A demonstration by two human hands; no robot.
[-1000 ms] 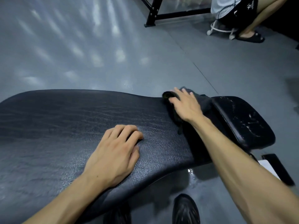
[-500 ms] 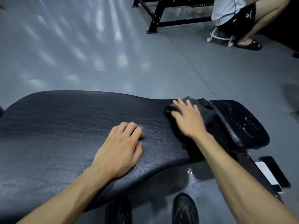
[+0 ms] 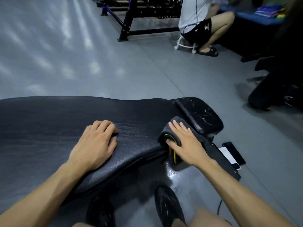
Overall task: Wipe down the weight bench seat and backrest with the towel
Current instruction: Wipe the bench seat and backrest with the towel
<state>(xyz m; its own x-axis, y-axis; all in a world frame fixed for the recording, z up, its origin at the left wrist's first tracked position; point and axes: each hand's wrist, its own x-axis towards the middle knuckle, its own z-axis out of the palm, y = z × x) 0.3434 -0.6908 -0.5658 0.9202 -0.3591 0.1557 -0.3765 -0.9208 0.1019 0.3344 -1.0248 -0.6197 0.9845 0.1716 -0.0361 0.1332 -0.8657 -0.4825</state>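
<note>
Grey gym floor, long black backrest — right hand, fingers flat and slightly spread, presses the soft, floppy dark towel over the pad's end beside the seat — best palmed flat, not pinched — while left hand, fingers curled, braces.

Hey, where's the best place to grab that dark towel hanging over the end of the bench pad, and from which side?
Probably the rounded fold of the towel on top of the backrest pad, taken from above and from the seat pad side. The right hand lies flat on it there. The rest hangs off the near edge, so a low grip would likely drag it off.
</note>
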